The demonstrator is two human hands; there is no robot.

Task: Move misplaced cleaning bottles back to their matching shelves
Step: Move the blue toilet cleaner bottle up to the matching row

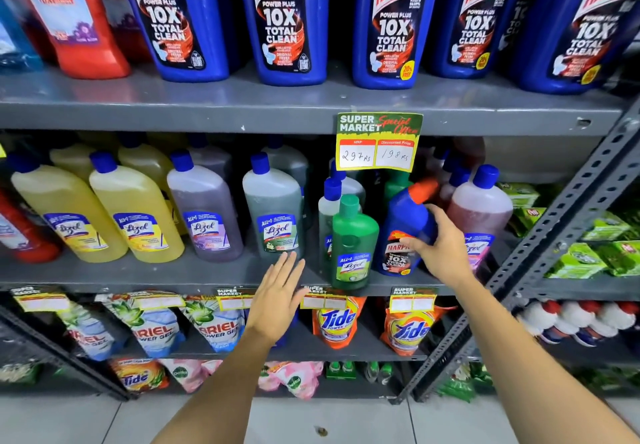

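Note:
A small blue Harpic bottle with an orange-red cap stands tilted on the middle shelf among Lizol bottles. My right hand wraps around its right side. My left hand hovers flat with fingers apart in front of the shelf edge, just below a grey-green Lizol bottle, holding nothing. A green Lizol bottle stands at the shelf's front edge, right beside the Harpic bottle. On the top shelf stands a row of large blue Harpic bottles.
Yellow and purple Lizol bottles fill the middle shelf's left; a pink one stands right of my hand. A price tag hangs from the top shelf. Ariel and Tide pouches sit below. A slanted metal upright stands at right.

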